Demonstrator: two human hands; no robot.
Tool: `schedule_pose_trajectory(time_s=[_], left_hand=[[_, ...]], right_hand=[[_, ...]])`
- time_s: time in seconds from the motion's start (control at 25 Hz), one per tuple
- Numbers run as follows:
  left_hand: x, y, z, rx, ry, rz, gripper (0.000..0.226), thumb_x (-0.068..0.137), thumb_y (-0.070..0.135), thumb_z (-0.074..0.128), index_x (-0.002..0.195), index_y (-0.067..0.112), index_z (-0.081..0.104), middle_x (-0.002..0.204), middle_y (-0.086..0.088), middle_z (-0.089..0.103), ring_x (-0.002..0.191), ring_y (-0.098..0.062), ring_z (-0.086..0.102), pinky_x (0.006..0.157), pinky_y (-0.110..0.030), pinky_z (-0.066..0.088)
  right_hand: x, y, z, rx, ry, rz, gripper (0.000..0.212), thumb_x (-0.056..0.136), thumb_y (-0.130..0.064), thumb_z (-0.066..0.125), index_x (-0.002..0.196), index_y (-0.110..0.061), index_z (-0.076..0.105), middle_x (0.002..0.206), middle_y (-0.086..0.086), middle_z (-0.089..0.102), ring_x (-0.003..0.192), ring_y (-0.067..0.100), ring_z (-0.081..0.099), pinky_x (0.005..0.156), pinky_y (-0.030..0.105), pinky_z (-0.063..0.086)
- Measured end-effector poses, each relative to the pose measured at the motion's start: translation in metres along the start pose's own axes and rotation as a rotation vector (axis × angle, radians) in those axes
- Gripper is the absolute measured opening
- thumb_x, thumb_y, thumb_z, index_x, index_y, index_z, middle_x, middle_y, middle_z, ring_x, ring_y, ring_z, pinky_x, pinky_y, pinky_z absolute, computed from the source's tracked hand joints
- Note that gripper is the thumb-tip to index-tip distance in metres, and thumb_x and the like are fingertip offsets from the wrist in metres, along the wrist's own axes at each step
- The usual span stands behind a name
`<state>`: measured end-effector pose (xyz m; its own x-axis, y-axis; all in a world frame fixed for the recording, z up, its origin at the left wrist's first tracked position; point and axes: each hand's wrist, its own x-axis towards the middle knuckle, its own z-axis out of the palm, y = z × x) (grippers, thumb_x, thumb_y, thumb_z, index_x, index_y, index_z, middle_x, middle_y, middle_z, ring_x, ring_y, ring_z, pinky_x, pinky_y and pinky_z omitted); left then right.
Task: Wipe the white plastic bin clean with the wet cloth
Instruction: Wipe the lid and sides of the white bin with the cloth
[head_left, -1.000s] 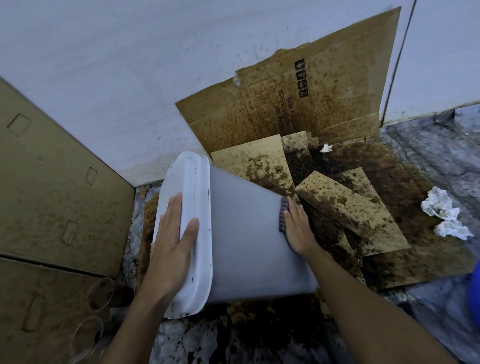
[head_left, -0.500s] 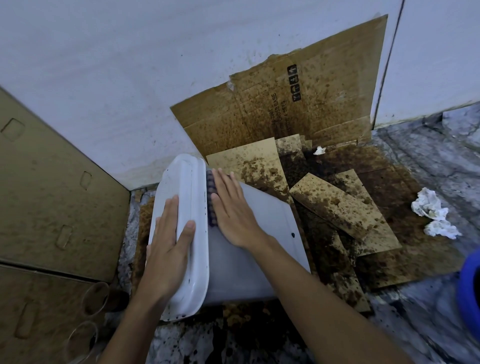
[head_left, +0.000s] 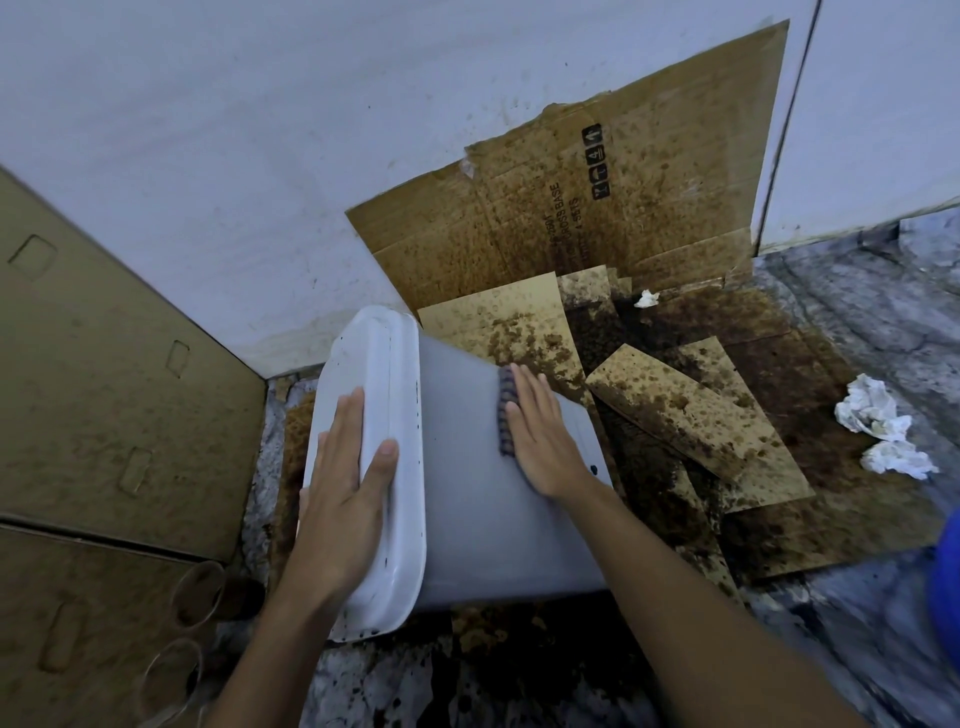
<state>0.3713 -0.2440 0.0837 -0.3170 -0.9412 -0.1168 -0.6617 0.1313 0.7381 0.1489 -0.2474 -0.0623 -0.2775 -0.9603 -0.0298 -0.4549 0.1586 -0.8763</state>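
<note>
A grey marbled floor (head_left: 883, 312) meets a white wall (head_left: 208, 156), with brown, stain-spattered cardboard sheets (head_left: 623, 208) leaning on the wall and lying flat. The white rectangular plastic bin (head_left: 467, 493) lies on its side at the left edge of the flat cardboard. The left hand (head_left: 348, 493) rests flat on its end, fingers (head_left: 356, 410) straight. The right hand (head_left: 545, 441), fingers straight, presses a dark ribbed wet cloth (head_left: 505, 415) against the bin's upturned side. Crumpled white tissues (head_left: 872, 410) lie near the cardboard's right edge.
</note>
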Motion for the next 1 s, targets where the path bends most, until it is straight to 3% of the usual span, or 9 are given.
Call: schedule_pose_trajectory(time_s=[0.28,0.4,0.48,0.6,0.76,1.0], left_hand=[[0.0,0.008,0.006,0.036,0.001,0.016,0.057,0.087,0.078,0.027,0.136,0.08,-0.001,0.159,0.042,-0.001,0.153,0.003,-0.001,0.125,-0.054,0.007],[0.001,0.007,0.006,0.039,0.007,0.017,0.06,0.083,0.082,0.026,0.137,0.079,-0.001,0.159,0.041,-0.001,0.153,0.002,0.0,0.125,-0.054,0.007],[0.002,0.008,0.008,0.053,0.012,0.02,0.059,0.084,0.081,0.025,0.136,0.08,-0.003,0.161,0.039,-0.001,0.153,0.001,0.0,0.125,-0.055,0.008],[0.001,0.015,0.011,0.051,0.014,0.027,0.052,0.087,0.077,0.026,0.129,0.085,-0.004,0.161,0.038,-0.002,0.153,0.002,-0.003,0.125,-0.055,0.006],[0.003,0.016,0.013,0.081,0.026,0.032,0.055,0.095,0.07,0.027,0.141,0.073,-0.003,0.163,0.034,-0.003,0.154,-0.002,-0.005,0.124,-0.058,0.004],[-0.001,0.032,0.02,0.138,0.011,-0.012,0.056,0.101,0.061,0.024,0.15,0.06,-0.005,0.159,0.035,-0.013,0.153,-0.005,-0.015,0.122,-0.058,-0.01]], right_hand=[[-0.011,0.058,-0.014,0.037,-0.019,0.271,0.056,0.108,-0.045,0.017,0.161,-0.031,0.004,0.169,-0.009,-0.003,0.155,0.012,-0.009,0.123,0.037,0.0],[-0.02,0.053,-0.013,0.031,0.001,0.22,0.056,0.108,-0.043,0.019,0.161,-0.027,0.008,0.169,-0.007,0.003,0.155,0.014,-0.002,0.124,0.034,0.002],[-0.03,0.045,-0.013,0.009,0.035,0.162,0.055,0.109,-0.041,0.022,0.16,-0.023,0.015,0.163,-0.004,0.017,0.15,0.017,0.012,0.123,0.036,0.013],[-0.05,0.027,-0.012,-0.06,0.135,0.059,0.049,0.108,-0.039,0.028,0.153,-0.019,0.03,0.138,0.0,0.035,0.127,0.016,0.027,0.114,0.038,0.025],[-0.066,-0.005,-0.016,0.078,0.132,-0.027,0.044,0.106,-0.041,0.032,0.143,-0.017,0.038,0.12,-0.006,0.035,0.119,0.012,0.032,0.11,0.039,0.031],[-0.08,-0.067,-0.04,0.292,0.07,-0.13,0.043,0.104,-0.049,0.031,0.143,-0.033,0.027,0.125,-0.013,0.032,0.13,0.006,0.032,0.111,0.033,0.034]])
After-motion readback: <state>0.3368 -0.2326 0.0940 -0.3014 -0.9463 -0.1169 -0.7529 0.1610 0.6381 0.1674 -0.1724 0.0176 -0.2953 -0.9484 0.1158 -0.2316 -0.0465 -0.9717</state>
